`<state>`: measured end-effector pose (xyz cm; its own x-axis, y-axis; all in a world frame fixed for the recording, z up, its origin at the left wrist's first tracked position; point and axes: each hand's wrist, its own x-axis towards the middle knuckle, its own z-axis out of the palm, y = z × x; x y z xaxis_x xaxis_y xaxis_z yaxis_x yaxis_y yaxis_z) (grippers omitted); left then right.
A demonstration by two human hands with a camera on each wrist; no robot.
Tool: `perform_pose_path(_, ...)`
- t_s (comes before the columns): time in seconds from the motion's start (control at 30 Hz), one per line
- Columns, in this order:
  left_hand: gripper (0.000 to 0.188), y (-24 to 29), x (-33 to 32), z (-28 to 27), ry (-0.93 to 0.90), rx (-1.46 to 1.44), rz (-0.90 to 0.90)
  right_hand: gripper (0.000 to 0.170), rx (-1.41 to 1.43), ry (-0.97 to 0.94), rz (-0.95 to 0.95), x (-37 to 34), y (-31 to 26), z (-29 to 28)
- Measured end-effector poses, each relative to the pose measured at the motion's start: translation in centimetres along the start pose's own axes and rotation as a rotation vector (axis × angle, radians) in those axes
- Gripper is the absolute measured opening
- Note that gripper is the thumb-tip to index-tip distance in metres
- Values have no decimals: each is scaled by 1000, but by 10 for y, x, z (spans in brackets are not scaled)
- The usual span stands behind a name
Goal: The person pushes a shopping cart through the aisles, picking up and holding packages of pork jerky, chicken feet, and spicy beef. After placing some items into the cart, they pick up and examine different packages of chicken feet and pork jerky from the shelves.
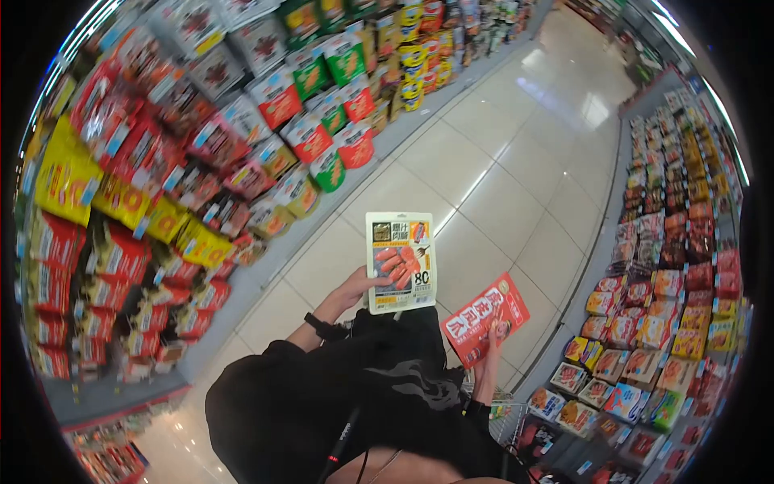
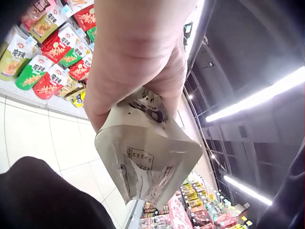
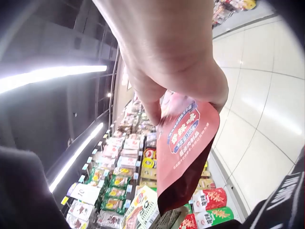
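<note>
In the head view my left hand grips the left edge of a pale sausage packet, thumb on its front. The packet stands upright with its printed face showing sausages and a fork. Seen from the left wrist, the left hand curls round the packet, whose bottom end points at the camera. My right hand holds a red snack packet by its lower right side, tilted to the right. The right wrist view shows the right hand pinching this red packet; its fingertips are partly hidden.
Shelves of hanging snack bags line the left side. On the right stands a long display of packaged food. A tiled aisle floor runs between them. Part of a wire cart shows beside the right forearm.
</note>
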<state>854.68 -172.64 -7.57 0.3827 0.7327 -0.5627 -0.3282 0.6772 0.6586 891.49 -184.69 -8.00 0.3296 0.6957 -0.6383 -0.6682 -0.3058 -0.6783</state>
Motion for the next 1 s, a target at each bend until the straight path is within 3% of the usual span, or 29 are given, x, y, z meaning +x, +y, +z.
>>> perform_pose_path(0.03, 67, 9, 12, 4, -32, -11, -52, 43, 30, 20, 10, 15, 4, -24)
perform_pose_path(0.13, 69, 23, 53, 26, -124, -57, -63, 50, 228, -2, 5, 25, -30, -14)
perform_pose_path(0.33, 69, 33, 133, 95, -116, -185, -46, 52, 312, -16, -25, 122, -92, -47)
perform_pose_path(0.4, 68, 39, 160, 116, -82, -247, -23, 52, 269, -130, -69, 157, -118, -47)
perform_pose_path(0.57, 65, 62, 219, 174, 12, -189, 63, 47, 156, -91, -145, 239, -172, -40)
perform_pose_path(0.67, 65, 60, 247, 180, 47, -175, 59, 36, 61, -92, -84, 279, -191, -34)
perform_pose_path(0.77, 67, 64, 274, 191, 57, -150, 53, 25, -1, -73, -176, 298, -216, 3)
perform_pose_path(1.0, 68, 84, 362, 211, 34, -58, 41, 24, -182, -119, -133, 369, -250, 27)
